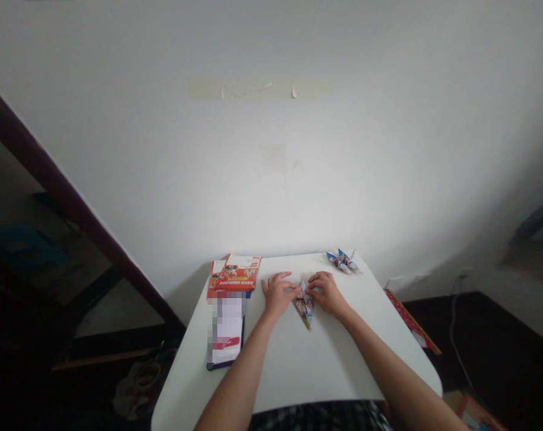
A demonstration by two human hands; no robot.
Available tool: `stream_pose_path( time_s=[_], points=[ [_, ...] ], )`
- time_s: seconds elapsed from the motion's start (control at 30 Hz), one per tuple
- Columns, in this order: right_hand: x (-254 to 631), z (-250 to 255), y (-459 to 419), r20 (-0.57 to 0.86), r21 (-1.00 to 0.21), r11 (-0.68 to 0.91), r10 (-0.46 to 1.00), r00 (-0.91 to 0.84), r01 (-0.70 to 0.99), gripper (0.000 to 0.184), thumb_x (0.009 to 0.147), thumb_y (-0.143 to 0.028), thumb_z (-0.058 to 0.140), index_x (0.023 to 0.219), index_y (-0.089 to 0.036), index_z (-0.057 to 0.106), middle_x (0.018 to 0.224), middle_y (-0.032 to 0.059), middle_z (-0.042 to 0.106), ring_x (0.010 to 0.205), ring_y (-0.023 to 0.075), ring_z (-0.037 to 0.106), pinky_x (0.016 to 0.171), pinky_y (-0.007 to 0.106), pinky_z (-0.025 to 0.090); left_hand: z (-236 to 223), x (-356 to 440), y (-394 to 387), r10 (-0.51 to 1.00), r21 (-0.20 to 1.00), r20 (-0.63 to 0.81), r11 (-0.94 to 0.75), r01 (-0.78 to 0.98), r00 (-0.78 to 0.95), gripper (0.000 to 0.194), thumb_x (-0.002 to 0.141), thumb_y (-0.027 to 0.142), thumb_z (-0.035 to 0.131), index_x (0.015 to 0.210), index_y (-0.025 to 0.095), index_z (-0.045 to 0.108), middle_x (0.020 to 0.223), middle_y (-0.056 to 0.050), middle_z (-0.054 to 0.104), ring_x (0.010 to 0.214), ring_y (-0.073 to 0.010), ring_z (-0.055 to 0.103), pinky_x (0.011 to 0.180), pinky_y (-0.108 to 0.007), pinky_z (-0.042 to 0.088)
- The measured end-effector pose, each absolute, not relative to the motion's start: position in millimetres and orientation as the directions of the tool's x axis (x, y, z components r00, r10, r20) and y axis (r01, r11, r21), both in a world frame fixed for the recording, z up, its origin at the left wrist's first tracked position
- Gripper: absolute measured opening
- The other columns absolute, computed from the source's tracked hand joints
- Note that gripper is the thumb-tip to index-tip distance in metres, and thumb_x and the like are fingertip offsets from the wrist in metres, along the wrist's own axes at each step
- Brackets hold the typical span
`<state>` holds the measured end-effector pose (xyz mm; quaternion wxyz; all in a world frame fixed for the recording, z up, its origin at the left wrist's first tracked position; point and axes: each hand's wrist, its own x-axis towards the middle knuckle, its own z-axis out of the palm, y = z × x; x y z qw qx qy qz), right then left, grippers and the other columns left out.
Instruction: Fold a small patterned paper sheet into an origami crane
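Between my two hands lies a folded piece of printed paper (305, 308), a narrow shape tapering to a point towards me. My left hand (278, 293) pinches its upper left edge between thumb and index finger, the other fingers spread over the table. On the opposite side, my right hand (327, 292) has its thumb and fingers closed on the upper right edge. The fingertips hide part of the paper's top. Farther back on the right rest several similar folded paper pieces (343, 262), blue and white with pointed ends.
The white table (343, 365) stands against a pale wall. Red and orange booklets (236, 275) lie at its back left corner. A phone (228, 329) with a blurred screen sits just in front of them. A dark-framed mirror or doorway (73, 191) leans at left.
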<state>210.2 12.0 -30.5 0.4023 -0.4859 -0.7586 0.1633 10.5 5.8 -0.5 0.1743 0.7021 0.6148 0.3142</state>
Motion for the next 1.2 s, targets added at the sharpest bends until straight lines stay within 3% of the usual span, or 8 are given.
stream_pose_path(
  time_s=[0.33,1.2],
  points=[
    [211,-30,10,0.461,-0.579,0.525,0.842,-0.28,0.624,0.005,0.082,-0.025,0.075,0.079,-0.025,0.079,0.106,0.0074,0.071,0.115,0.0287,0.053,0.101,0.045,0.043,3,12,5,0.974,0.643,0.222,-0.174,0.746,0.037,0.004,0.078,0.033,0.077,0.08,0.031,0.081,0.136,-0.002,0.068,0.133,-0.0307,0.051,0.119,-0.072,0.015],
    [209,-23,3,0.442,-0.549,0.547,0.832,-0.337,0.632,0.007,0.081,-0.021,0.075,0.079,-0.027,0.079,0.107,0.0057,0.071,0.117,0.0283,0.053,0.103,0.046,0.041,8,12,3,0.977,0.657,0.215,-0.143,0.74,-0.002,0.005,0.079,0.031,0.075,0.079,0.034,0.079,0.135,0.002,0.067,0.133,-0.0284,0.052,0.122,-0.07,0.012]
  ],
)
